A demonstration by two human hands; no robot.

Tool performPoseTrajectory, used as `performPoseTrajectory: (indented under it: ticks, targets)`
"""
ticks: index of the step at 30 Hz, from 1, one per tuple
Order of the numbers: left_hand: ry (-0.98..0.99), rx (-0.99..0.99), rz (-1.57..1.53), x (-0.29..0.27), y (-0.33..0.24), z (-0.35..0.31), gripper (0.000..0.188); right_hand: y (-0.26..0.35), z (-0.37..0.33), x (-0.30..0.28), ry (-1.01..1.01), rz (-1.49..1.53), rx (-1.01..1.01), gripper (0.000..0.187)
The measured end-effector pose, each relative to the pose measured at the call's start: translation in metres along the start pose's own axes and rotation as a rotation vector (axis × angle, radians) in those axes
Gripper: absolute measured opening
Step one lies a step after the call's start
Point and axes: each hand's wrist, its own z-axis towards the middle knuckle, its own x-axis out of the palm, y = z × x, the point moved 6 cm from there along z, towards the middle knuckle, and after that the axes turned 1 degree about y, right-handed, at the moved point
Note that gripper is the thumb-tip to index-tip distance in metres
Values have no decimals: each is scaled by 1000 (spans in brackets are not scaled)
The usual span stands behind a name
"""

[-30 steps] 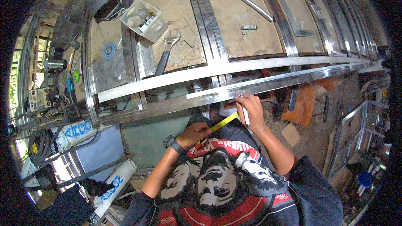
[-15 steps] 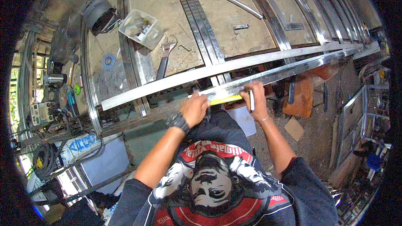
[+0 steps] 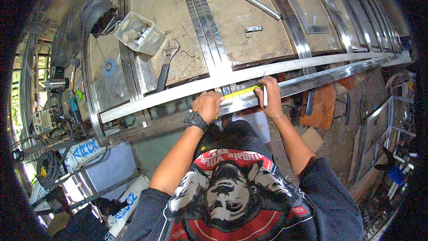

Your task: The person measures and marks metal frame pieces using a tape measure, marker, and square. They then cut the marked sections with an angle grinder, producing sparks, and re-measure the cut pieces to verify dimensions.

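Note:
A yellow tape measure blade (image 3: 240, 93) stretches between my two hands, above the near shiny metal bar (image 3: 294, 86). At its left end, my left hand (image 3: 207, 104) is closed round the tape, wearing a dark watch; a case, if there, is hidden by the fingers. My right hand (image 3: 271, 93) pinches a slim white pen-like marker (image 3: 265, 96) held upright, with its fingers at the right end of the blade. Just beyond lies a long pale metal bar (image 3: 171, 91), resting across the frame's crosspieces.
On the bench lie an adjustable wrench (image 3: 165, 69), a clear plastic box (image 3: 141, 33) of small parts, a hammer (image 3: 254, 2), a steel square (image 3: 303, 15) and a blue-centred disc (image 3: 109, 67). Coiled black cable (image 3: 50, 168) hangs at left. A brown board (image 3: 318, 107) sits below, at right.
Both hands have carried the tape slightly away from my body and over the near bar. The blade's marked face now shows, and the marker stands more upright.

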Motion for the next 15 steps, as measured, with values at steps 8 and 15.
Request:
performPoseTrajectory:
  ticks: [8,15]
  targets:
    - [141,-17,6,10,14,13,29,0,-3,-3,41,8,43,28]
    - [194,-39,-109,15,25,16,21,-2,-2,-3,48,0,6,29]
